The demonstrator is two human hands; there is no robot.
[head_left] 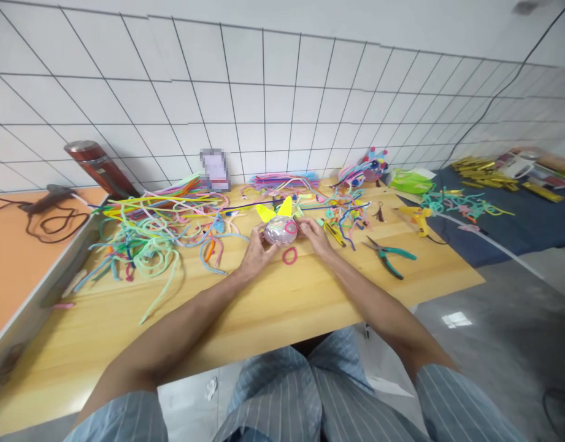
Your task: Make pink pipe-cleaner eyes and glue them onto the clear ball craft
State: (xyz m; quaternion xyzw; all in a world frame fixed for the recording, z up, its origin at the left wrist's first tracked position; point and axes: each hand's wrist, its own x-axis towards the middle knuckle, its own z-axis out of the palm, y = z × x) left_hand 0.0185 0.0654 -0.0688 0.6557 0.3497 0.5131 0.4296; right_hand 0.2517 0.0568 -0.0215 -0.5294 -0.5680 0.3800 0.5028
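A shiny iridescent ball [278,231] with two yellow pointed ears [273,210] and a pink ring on its side rests on the wooden table [264,307]. My left hand [256,248] cups its left side, fingers curled round it. My right hand [312,236] grips its right side. A loose pink pipe-cleaner ring [289,255] lies on the table just in front of the ball, between my hands.
A tangle of coloured pipe cleaners [157,236] spreads over the table's left and back. Teal-handled pliers [389,253] lie to the right, a yellow glue gun [418,219] beyond them. A red flask [100,166] leans at the back left. A dark blue table [503,215] stands right.
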